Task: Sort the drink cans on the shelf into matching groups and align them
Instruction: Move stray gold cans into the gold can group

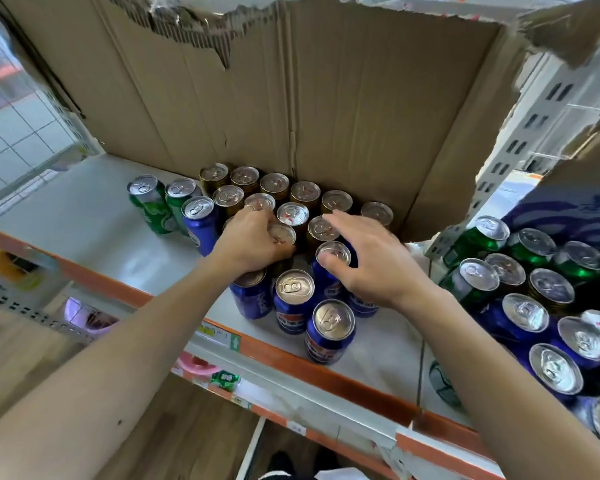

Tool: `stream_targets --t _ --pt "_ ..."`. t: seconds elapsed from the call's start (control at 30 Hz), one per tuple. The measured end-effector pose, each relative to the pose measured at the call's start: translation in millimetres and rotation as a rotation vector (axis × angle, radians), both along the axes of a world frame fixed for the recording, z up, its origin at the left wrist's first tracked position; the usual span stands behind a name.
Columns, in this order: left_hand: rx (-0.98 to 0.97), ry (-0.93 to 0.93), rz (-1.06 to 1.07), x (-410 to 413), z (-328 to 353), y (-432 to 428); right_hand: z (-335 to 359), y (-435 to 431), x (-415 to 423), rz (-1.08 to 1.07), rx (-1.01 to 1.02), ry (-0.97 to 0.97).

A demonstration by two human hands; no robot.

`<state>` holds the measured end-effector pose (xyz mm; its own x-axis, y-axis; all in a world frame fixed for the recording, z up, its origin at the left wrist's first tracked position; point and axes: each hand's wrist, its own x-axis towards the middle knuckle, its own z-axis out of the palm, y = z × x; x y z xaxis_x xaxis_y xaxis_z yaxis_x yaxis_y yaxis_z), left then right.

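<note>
Left hand (253, 240) grips gold can (284, 233); right hand (364, 261) loose-fingered over blue Pepsi can (334, 251).

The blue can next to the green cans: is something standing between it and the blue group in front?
Yes: the left hand, gripping a gold can, and its wrist lie across the gap between that blue can and the blue group.

Deep blue metal drink cans (329, 336) with red-and-white logo bands stand beside green metal cans (151, 206) and gold-brown metal cans (215, 178), all silver-topped, on a glossy white shelf (94, 209) edged in orange, backed by plain tan corrugated cardboard (326, 98); a carton (568, 209) at right appears purple with white swirls.
</note>
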<state>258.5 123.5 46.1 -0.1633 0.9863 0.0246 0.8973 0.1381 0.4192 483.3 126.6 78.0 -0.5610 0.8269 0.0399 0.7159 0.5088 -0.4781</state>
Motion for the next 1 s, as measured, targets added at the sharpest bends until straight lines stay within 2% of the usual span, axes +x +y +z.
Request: stream_targets --t 0.1,0.27,0.43,0.67,0.83,1.0 --pt "-0.005 0.099 -0.032 0.2 -3.6 1.2 -0.4 2.9 -4.2 0.028 -0.004 -0.005" --pt "-0.007 0.079 -0.051 -4.9 -2.1 -2.5 -3.8 2.7 -15.7 0.063 -0.001 -0.021" --pt "0.152 -0.048 0.028 -49.0 -1.9 -20.1 -1.8 1.5 -45.0 0.106 0.015 0.006" --pt "0.409 -0.127 0.154 -161.2 -2.7 -37.9 -2.0 4.0 -130.3 0.086 0.079 -0.001" --pt "0.345 -0.18 0.211 -237.4 -19.5 -28.0 -5.9 8.4 -208.4 -0.027 0.089 -0.157" --pt "0.183 -0.397 0.14 -278.5 -42.7 -9.0 -22.3 13.9 -262.4 -0.191 0.068 -0.305"
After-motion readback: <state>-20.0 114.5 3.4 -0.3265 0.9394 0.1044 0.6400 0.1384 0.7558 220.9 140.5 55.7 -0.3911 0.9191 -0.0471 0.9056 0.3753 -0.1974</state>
